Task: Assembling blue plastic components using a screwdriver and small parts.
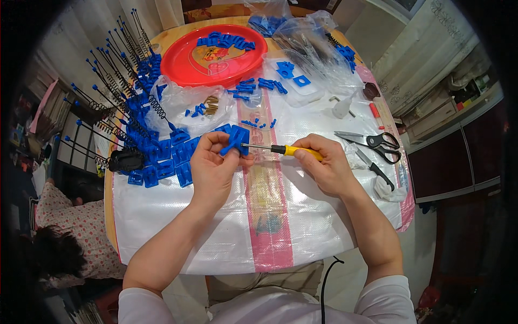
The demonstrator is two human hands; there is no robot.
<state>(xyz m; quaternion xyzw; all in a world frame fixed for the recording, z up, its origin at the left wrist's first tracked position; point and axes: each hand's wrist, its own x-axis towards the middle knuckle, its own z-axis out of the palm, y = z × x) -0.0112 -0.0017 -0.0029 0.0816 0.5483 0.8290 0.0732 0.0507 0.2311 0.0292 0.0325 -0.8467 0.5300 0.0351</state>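
Observation:
My left hand (216, 164) pinches a blue plastic part (236, 140) above the table. In my right hand (324, 162) is a screwdriver (280, 149) with a yellow and black handle, pointing left. Its metal shaft reaches the blue part, and the tip's exact seat is hidden. Left of my left hand lie several blue plastic bases (164, 169) in rows. Just beyond my hands are tiny blue pieces (259, 123), and farther off lie blue clip-like parts (245, 89). Brass-coloured pins (211, 105) rest on a clear plastic bag (183, 121).
A red round tray (178, 70) holding blue parts stands at the back. Black springs on thin rods (105, 81) rise along the left. At right lie scissors (372, 140), a black-handled knife (381, 173) and a small white bottle (341, 109). A person (81, 237) is at lower left.

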